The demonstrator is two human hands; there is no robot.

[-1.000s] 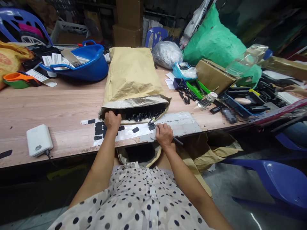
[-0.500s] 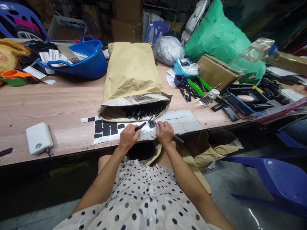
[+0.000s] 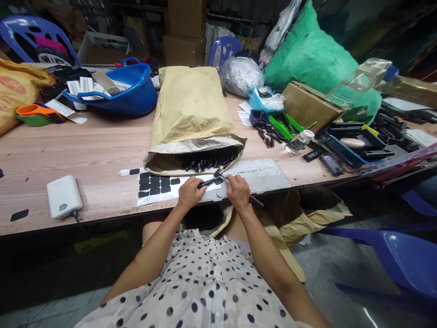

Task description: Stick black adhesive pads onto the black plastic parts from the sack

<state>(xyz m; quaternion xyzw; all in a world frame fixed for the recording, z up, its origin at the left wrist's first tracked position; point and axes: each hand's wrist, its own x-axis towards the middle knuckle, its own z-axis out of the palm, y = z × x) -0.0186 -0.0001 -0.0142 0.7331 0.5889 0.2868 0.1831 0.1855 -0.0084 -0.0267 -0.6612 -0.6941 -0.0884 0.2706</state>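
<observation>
My left hand [image 3: 190, 192] is closed around a slim black pen-like piece [image 3: 209, 182], which lies low over the table edge with its tip pointing right. My right hand [image 3: 238, 191] grips a small hammer [image 3: 218, 174]. Its metal head is at the tip of the black piece; whether they touch I cannot tell. The dark handle sticks out behind the hand. Under both hands lie a grey board [image 3: 262, 175] and a white sheet with black stickers [image 3: 160, 186]. Just beyond, an open paper sack [image 3: 191, 105] lies with its mouth facing me, showing many black pieces [image 3: 205, 163].
A white power bank [image 3: 64, 197] with a cable sits at left, before a blue basin [image 3: 136, 93] of small boxes. To the right are a green tray [image 3: 282, 125], a clear bottle [image 3: 298, 141] and a container of black parts [image 3: 355, 146]. A blue chair [image 3: 406, 259] stands at lower right.
More of the black piece shows beyond my left fingers, and its tip now lies by the hammer head. My right hand keeps its grip on the hammer. The view has shifted slightly.
</observation>
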